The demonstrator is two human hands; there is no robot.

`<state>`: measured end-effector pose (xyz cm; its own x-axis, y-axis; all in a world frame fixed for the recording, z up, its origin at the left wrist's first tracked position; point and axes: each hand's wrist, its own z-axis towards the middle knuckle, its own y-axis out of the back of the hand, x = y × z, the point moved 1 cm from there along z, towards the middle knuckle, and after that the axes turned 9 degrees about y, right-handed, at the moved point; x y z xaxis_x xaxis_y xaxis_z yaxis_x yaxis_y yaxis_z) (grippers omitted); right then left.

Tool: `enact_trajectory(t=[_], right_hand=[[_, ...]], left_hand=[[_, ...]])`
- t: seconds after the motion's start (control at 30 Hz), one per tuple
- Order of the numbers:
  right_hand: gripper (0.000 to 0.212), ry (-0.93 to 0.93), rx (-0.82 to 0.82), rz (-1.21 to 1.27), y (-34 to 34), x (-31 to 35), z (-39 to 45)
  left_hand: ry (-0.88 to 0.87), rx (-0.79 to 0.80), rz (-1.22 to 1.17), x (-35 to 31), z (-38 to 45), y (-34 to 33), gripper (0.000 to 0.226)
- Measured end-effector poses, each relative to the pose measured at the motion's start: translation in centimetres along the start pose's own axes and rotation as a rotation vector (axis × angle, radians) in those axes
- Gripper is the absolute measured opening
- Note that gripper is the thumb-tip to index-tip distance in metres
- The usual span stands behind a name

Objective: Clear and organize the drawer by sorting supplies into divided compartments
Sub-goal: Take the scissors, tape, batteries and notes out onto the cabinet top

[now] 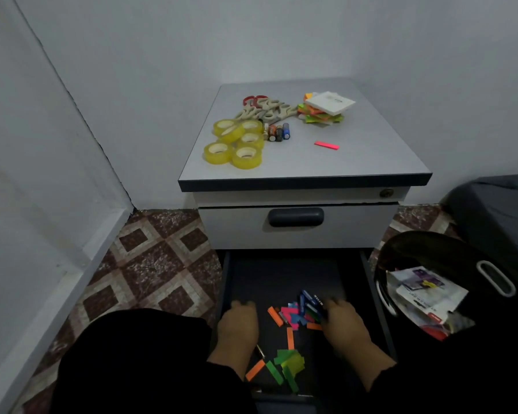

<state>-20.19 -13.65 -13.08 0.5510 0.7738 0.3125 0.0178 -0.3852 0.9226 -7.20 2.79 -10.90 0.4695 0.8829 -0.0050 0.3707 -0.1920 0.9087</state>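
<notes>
I read this as the clearing phase; the cabinet top is being used as the staging surface — tape rolls grouped at its left, scissors piled behind them, batteries just right of the tape, a sticky-note stack at the back right, one pink flag alone toward the front; like is parked with like, presumably so it can go back sorted.

The open drawer sits below the cabinet top, under the closed upper drawer; what remains in it is loose coloured flags — orange, green, pink, blue — scattered toward its near end, plus blue pens right of centre.

My left hand is in the drawer's left side, fingers bent down onto the dark floor; I see nothing in it, but the fingertips are smeared, so I cannot tell whether it pinches anything. My right hand is at the pens, fingers curled toward them; the blur stops me saying grasping or only touching.

Hard to make out: no dividers visible in the drawer, its floor is too dark; a small metallic item by the left wrist is unidentifiable; the black bin right of the drawer holds papers, its far side cut off; dark sleeves hide the drawer's near corners.
</notes>
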Motion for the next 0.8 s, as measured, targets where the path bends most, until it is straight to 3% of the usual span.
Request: enact_trajectory(t=[0.2, 0.37, 0.6, 0.8], right_hand=[[0.064, 0.163, 0.121, -0.112, -0.9, 0.7, 0.9], [0.061, 0.236, 0.142, -0.159, -1.3, 1.1, 1.3], [0.058, 0.195, 0.088, -0.135, -1.3, 1.4, 1.1], [0.052, 0.186, 0.114, -0.121, -1.5, 1.2, 1.2]], left_hand=[[0.002, 0.092, 0.013, 0.1, 0.5, -2.0, 0.033], [-0.041, 0.060, 0.065, -0.7, 0.5, -2.6, 0.031], [-0.103, 0.040, 0.089, -1.4, 0.6, -3.2, 0.031], [-0.092, 0.048, -0.019, -1.2, 0.6, -3.3, 0.032]])
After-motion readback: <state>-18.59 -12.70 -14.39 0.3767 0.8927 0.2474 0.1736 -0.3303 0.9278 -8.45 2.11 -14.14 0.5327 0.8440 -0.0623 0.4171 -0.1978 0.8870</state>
